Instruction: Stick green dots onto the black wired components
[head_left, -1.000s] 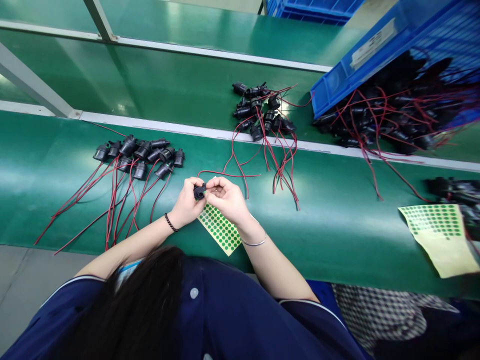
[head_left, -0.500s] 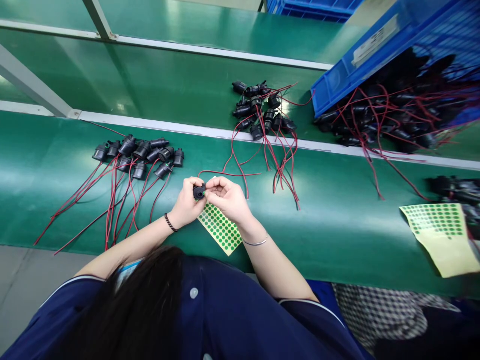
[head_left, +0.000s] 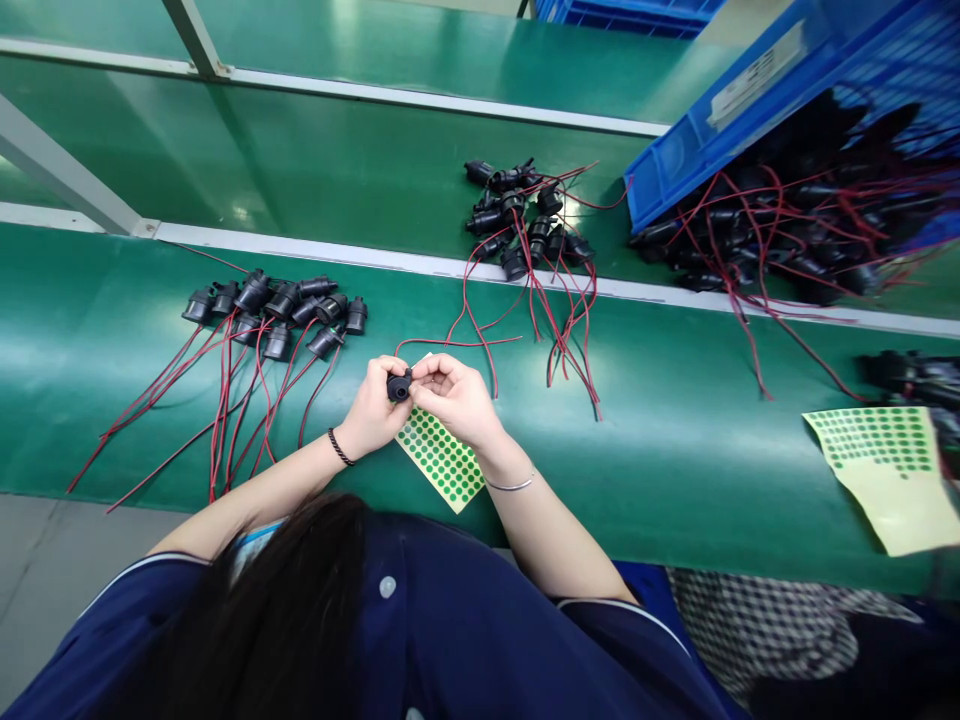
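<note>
My left hand (head_left: 373, 408) grips a small black socket part (head_left: 398, 385) whose red and black wires trail away to the right over the green belt. My right hand (head_left: 457, 397) meets it from the right, with its fingertips pinched against the part's face. Just below both hands lies a yellow sheet of green dot stickers (head_left: 441, 458). A row of the same black parts with red wires (head_left: 276, 304) lies to the left of my left hand.
Another heap of wired parts (head_left: 522, 220) sits beyond my hands by the metal rail. A tilted blue crate (head_left: 750, 90) at the upper right spills several more. A second sticker sheet (head_left: 885, 470) lies at the far right. The belt's front edge runs just below my wrists.
</note>
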